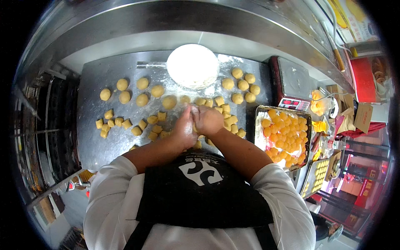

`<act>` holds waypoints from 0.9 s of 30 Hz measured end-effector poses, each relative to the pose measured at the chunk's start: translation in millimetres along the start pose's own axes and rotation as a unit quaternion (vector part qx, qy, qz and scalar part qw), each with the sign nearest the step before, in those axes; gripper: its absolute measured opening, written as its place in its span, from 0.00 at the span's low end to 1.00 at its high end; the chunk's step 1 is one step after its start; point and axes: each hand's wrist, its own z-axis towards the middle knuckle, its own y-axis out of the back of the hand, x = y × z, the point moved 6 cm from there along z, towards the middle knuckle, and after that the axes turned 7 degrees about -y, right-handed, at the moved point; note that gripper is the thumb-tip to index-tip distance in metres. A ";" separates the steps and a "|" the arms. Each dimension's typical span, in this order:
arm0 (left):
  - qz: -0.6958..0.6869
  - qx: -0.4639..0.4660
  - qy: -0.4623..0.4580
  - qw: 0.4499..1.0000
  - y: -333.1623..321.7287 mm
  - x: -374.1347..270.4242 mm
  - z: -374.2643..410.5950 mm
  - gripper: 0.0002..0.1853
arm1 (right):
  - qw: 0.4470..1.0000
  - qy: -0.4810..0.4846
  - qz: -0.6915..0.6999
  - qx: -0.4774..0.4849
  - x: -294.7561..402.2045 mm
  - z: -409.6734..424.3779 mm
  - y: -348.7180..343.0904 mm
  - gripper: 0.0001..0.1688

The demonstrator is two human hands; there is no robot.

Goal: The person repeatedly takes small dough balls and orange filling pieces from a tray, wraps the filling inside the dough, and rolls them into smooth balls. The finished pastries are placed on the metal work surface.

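Both hands meet over the middle of a steel worktable [93, 72]. My left hand [185, 128], dusted with flour, is pressed against my right hand [210, 120]. A bit of yellow dough [195, 127] shows between the palms; the rest of it is hidden. Round dough balls [142, 83] stand in loose groups beyond the hands, at left and at right. Small cut dough pieces [161, 116] lie on both sides of the hands. Behind the balls is a round container of white flour [193, 66], brightly lit, with flour scattered about it.
Right of the table stand a digital scale [293, 78] and a lined tray [258, 125] of orange balls [282, 128]. Farther right is a tray of small yellow rounds [318, 175]. A steel shelf edge [200, 17] spans the back. A dark rack [59, 125] stands left.
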 end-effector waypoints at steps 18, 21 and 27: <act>0.150 -0.151 0.067 0.975 64.7 -24.2 -35.7 0.30 | 0.940 -0.233 -0.227 -0.103 -317.5 -81.1 69.6 0.25; 0.142 -0.208 0.098 0.963 50.6 -14.6 -44.5 0.23 | 0.933 -0.217 -0.276 -0.077 -365.6 -88.6 23.1 0.22; 0.208 -0.108 0.079 0.969 -18.7 2.3 -46.5 0.23 | 0.958 -0.102 -0.131 -0.236 -336.2 -114.9 35.3 0.20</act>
